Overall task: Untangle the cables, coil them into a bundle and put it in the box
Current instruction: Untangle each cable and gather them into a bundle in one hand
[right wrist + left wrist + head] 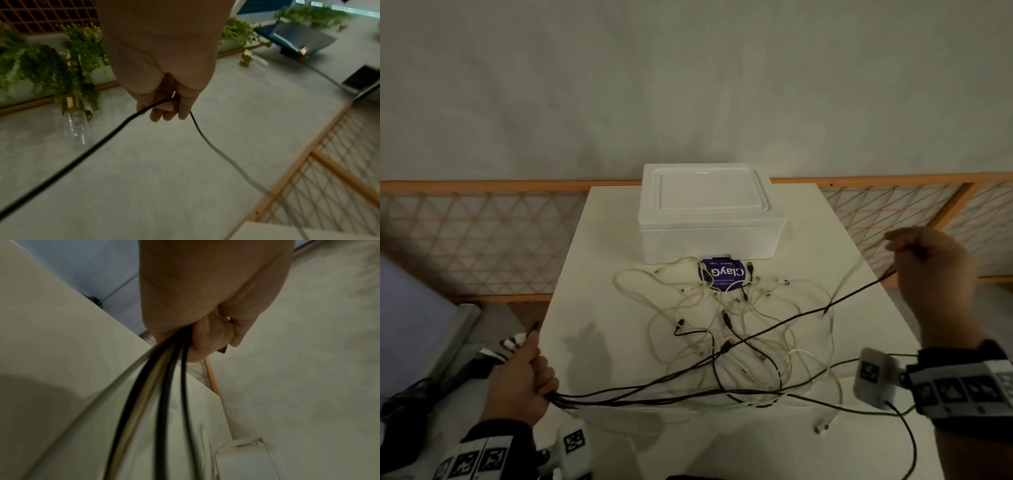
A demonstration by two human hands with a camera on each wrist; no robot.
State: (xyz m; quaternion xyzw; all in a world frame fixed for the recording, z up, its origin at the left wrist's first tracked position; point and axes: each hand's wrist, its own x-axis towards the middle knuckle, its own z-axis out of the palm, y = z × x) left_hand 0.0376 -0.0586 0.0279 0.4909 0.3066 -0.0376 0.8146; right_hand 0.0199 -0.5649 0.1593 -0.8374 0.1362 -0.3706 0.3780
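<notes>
Our left hand [522, 380] is closed in a fist round a bunch of cables [619, 394], several black and at least one pale. In the left wrist view the fingers [207, 337] curl tight over the strands [164, 386], which leave the fist together and fan out toward the table [599, 240]. This hand sits low, at the table's near left corner, with the thumb pointing up and away from us.

Our right hand [928, 270] is raised, off the table's right edge and farther from us than the left. Its fingers are bent in a narrow grip and pinch one black cable [808, 313]. In the right wrist view that cable [82, 154] enters the fingers [162, 112] from the left, and a thinner length trails out on the far side and drops away; we cannot tell whether the two are one cable. From the right hand the black cable runs taut across the table to the bunch in the left hand.

Between the two hands, and a little beyond them, lies the tangle [736, 318] of white and black cables, loose on the table, with plugs scattered through it. Some loops reach the near edge, close to our right wrist.

The box [709, 219] stands beyond the tangle, roughly midway between the hands, with its lid on. A purple label [722, 272] lies just in front of it, touched by the farthest cable ends.
</notes>
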